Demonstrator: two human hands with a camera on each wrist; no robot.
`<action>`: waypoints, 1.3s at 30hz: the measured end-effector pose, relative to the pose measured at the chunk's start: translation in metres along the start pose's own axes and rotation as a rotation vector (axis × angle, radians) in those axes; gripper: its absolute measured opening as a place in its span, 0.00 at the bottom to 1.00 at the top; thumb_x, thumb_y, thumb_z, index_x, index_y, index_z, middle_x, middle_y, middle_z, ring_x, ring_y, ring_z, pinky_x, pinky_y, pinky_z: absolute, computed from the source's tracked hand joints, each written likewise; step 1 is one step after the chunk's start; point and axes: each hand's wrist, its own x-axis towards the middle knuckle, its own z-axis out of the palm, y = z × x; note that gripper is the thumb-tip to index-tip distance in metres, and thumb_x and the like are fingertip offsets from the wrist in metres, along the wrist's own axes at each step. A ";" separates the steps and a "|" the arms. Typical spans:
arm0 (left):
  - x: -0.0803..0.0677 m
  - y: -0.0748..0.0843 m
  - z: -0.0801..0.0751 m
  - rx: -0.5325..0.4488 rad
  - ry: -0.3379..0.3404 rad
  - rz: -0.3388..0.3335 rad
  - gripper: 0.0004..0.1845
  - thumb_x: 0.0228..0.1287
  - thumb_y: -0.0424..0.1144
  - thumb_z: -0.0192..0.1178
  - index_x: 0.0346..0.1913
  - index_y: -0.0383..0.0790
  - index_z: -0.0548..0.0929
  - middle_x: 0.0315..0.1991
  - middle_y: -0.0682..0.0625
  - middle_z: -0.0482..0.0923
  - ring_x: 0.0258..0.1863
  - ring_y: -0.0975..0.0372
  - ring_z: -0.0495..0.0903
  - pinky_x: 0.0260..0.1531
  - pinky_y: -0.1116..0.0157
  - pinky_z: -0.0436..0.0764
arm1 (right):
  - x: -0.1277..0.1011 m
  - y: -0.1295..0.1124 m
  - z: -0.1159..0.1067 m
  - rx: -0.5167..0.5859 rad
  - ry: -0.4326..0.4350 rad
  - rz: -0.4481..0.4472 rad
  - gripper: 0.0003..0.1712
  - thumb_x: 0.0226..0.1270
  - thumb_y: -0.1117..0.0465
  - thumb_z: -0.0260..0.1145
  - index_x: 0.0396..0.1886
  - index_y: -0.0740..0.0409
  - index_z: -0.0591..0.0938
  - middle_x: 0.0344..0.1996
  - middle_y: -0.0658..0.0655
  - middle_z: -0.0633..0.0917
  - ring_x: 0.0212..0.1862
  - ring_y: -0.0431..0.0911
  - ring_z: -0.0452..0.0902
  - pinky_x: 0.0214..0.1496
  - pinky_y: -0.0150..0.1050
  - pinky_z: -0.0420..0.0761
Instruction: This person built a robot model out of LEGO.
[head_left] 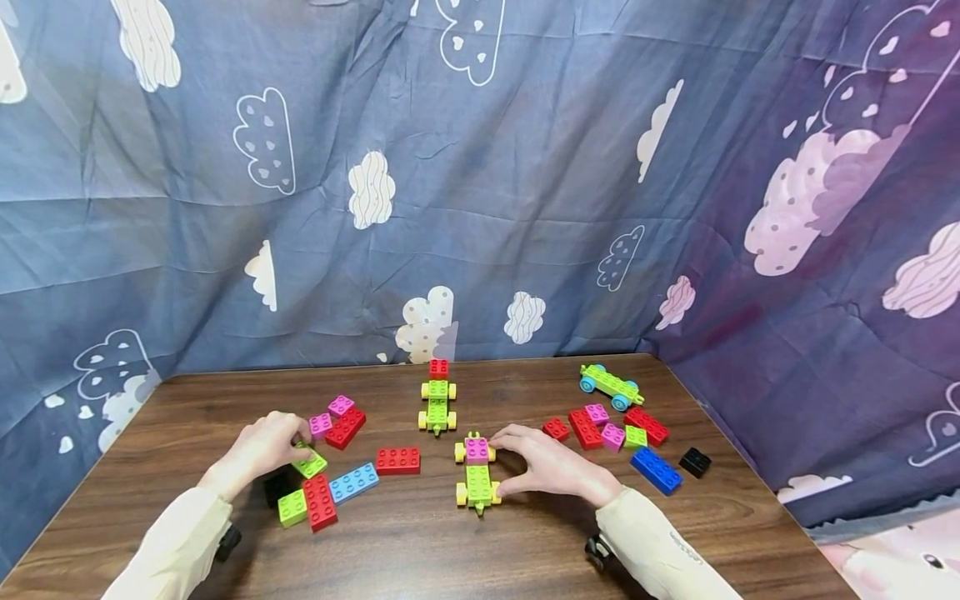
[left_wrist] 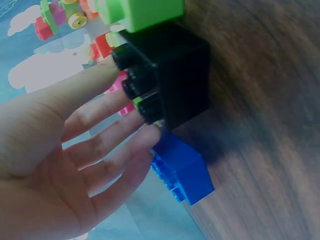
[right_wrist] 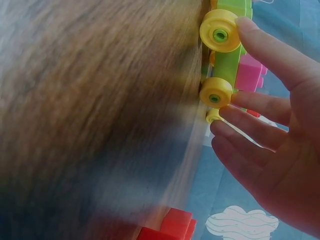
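Observation:
My left hand [head_left: 270,444] is at a lime-green brick [head_left: 311,465] on the left side of the table, fingers over its far end. In the left wrist view a black brick [left_wrist: 182,75] stands in front of that hand and hides some fingertips; its visible fingers are fairly straight. My right hand [head_left: 543,464] lies beside a lime-green car base [head_left: 478,483] with yellow wheels. A pink brick [head_left: 477,451] sits on its far end. The right thumb touches the near wheel [right_wrist: 220,31], and the index finger reaches the far wheel [right_wrist: 216,92].
Beyond, another yellow-wheeled base [head_left: 437,413] carries green bricks, with a red brick [head_left: 438,368] at its far end. Around my left hand lie red bricks [head_left: 320,502] and a light blue brick [head_left: 355,482]. At right are a blue-wheeled base [head_left: 611,385], a blue brick [head_left: 656,470] and several loose bricks.

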 end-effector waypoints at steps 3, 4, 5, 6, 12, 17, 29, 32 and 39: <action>0.000 -0.001 0.001 0.015 0.028 0.016 0.10 0.51 0.42 0.75 0.28 0.43 0.84 0.25 0.55 0.80 0.24 0.64 0.71 0.22 0.64 0.71 | 0.000 0.000 0.000 -0.011 0.013 -0.023 0.37 0.56 0.39 0.73 0.59 0.58 0.81 0.56 0.54 0.82 0.59 0.49 0.79 0.62 0.48 0.78; 0.000 -0.001 0.001 0.019 0.031 0.024 0.10 0.51 0.43 0.75 0.28 0.43 0.84 0.25 0.55 0.80 0.24 0.65 0.71 0.22 0.64 0.71 | 0.000 0.000 0.000 -0.013 0.016 -0.028 0.37 0.56 0.39 0.73 0.58 0.59 0.81 0.56 0.54 0.82 0.59 0.49 0.79 0.62 0.48 0.79; 0.000 -0.002 0.001 0.023 0.031 0.036 0.10 0.51 0.43 0.75 0.28 0.43 0.84 0.25 0.55 0.81 0.24 0.65 0.71 0.22 0.64 0.72 | 0.000 0.000 0.000 -0.014 0.014 -0.028 0.37 0.56 0.40 0.73 0.58 0.59 0.81 0.56 0.54 0.82 0.59 0.49 0.79 0.62 0.47 0.79; 0.000 -0.002 0.000 0.025 0.031 0.048 0.10 0.51 0.43 0.75 0.28 0.44 0.85 0.26 0.55 0.81 0.24 0.65 0.71 0.22 0.64 0.73 | 0.000 0.000 -0.001 -0.015 0.012 -0.028 0.37 0.56 0.40 0.73 0.58 0.59 0.81 0.56 0.54 0.82 0.59 0.49 0.79 0.62 0.47 0.79; 0.001 -0.007 -0.004 0.035 0.013 0.168 0.07 0.48 0.35 0.76 0.31 0.43 0.87 0.30 0.53 0.84 0.30 0.63 0.78 0.29 0.59 0.81 | 0.000 -0.001 -0.002 -0.010 -0.005 -0.005 0.37 0.56 0.39 0.74 0.59 0.58 0.81 0.57 0.53 0.81 0.59 0.48 0.78 0.63 0.47 0.78; 0.002 -0.009 -0.004 0.042 -0.022 0.231 0.09 0.47 0.31 0.76 0.33 0.40 0.88 0.32 0.51 0.85 0.31 0.62 0.81 0.32 0.59 0.83 | 0.000 -0.002 -0.002 -0.003 -0.009 0.004 0.37 0.56 0.39 0.73 0.59 0.57 0.81 0.57 0.53 0.81 0.60 0.48 0.78 0.63 0.47 0.78; 0.002 -0.011 -0.007 0.021 -0.071 0.250 0.13 0.42 0.27 0.77 0.34 0.38 0.88 0.33 0.50 0.86 0.33 0.59 0.82 0.36 0.57 0.85 | 0.000 -0.004 -0.003 0.017 -0.016 0.017 0.37 0.56 0.38 0.73 0.59 0.57 0.80 0.57 0.52 0.81 0.60 0.47 0.78 0.63 0.47 0.78; 0.003 -0.011 -0.008 0.019 -0.078 0.247 0.13 0.41 0.27 0.78 0.34 0.37 0.89 0.33 0.49 0.86 0.34 0.58 0.82 0.37 0.56 0.85 | 0.000 -0.003 -0.002 0.014 -0.016 0.018 0.37 0.56 0.38 0.73 0.59 0.57 0.80 0.57 0.52 0.81 0.60 0.47 0.78 0.64 0.46 0.78; 0.003 -0.013 -0.006 0.014 -0.090 0.248 0.15 0.42 0.29 0.78 0.36 0.38 0.89 0.35 0.49 0.87 0.36 0.56 0.84 0.39 0.55 0.85 | 0.000 -0.003 -0.002 0.020 -0.022 0.020 0.38 0.56 0.39 0.73 0.60 0.57 0.80 0.57 0.53 0.81 0.60 0.47 0.78 0.64 0.46 0.77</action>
